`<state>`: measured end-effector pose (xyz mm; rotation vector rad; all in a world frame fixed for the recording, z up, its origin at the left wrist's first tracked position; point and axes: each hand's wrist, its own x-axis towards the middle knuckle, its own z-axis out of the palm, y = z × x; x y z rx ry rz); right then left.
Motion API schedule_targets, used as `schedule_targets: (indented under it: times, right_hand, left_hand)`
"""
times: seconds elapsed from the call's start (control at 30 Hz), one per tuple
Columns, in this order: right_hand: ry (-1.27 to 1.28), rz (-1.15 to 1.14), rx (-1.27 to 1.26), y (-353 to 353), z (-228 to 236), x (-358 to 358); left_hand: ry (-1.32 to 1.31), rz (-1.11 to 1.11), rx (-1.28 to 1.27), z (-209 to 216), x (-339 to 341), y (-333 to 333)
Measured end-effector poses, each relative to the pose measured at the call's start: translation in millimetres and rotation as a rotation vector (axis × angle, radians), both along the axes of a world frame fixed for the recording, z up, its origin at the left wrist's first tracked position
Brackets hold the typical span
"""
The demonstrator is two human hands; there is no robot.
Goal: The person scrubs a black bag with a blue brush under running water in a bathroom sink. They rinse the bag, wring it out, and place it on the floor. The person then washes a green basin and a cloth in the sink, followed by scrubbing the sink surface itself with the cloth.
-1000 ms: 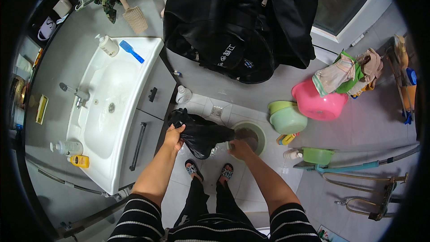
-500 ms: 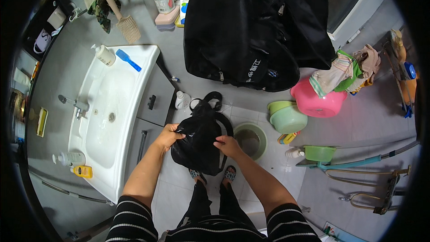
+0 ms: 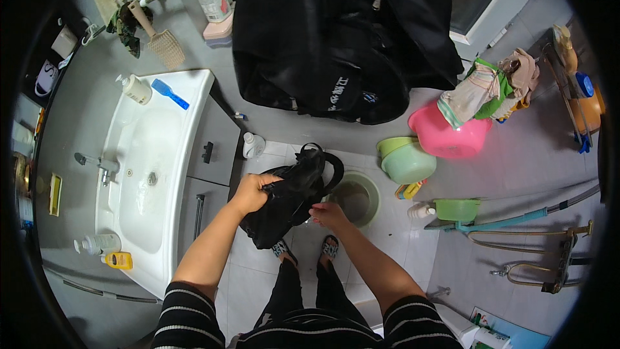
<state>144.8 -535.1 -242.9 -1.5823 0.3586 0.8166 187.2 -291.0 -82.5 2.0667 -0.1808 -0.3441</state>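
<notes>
A small black backpack (image 3: 274, 213) hangs tilted in front of me above the tiled floor, its dark straps looping at the far right. My left hand (image 3: 252, 194) is closed around a fold of its fabric on the upper left. At the bag's right edge my right hand (image 3: 329, 214) is closed in a pinch; the exact part between its fingertips is too small to make out. Just beyond that hand, a pale green bucket (image 3: 376, 205) with murky water stands on the floor, partly behind the backpack's strap.
A white sink (image 3: 184, 220) with a blue brush (image 3: 170, 94) is at left. A large black bag (image 3: 310, 39) occupies the far side. Pink (image 3: 452, 139) and green basins (image 3: 410, 161) stand at right, near a white bottle (image 3: 422, 211). Another bottle (image 3: 253, 146) stands beside the cabinet.
The backpack has turned and tipped, its lower end now toward the left. My left hand has moved slightly inward over it; the right stays by its right edge. The whole view has shifted a little.
</notes>
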Motion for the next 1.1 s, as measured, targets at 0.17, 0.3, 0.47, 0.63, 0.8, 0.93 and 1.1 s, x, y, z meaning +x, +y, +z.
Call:
schedule_targets:
  times: [0.17,0.3,0.47,0.63,0.8,0.93,1.1]
  right_hand:
    - [-0.266,0.039,-0.126,-13,-32,-10]
    - [-0.297,0.014,-0.041,-5,36,-5]
    - [-0.690,0.073,-0.248,22,63,-7]
    - [-0.785,-0.038,-0.500,59,113,5]
    - [-0.951,-0.135,-0.445,54,144,14]
    - [-0.695,-0.228,-0.127,38,169,16]
    - [-0.622,-0.345,-0.001,44,202,39]
  left_hand:
    - [-0.308,-0.029,0.171,9,-1,-14]
    - [-0.400,-0.019,0.180,32,1,-19]
    - [-0.458,-0.108,0.142,57,9,-35]
    - [-0.547,-0.223,0.148,72,23,-45]
    - [-0.600,-0.221,0.160,88,45,-41]
    - [-0.624,-0.230,0.175,91,60,-34]
    - [-0.659,-0.105,0.172,109,86,-16]
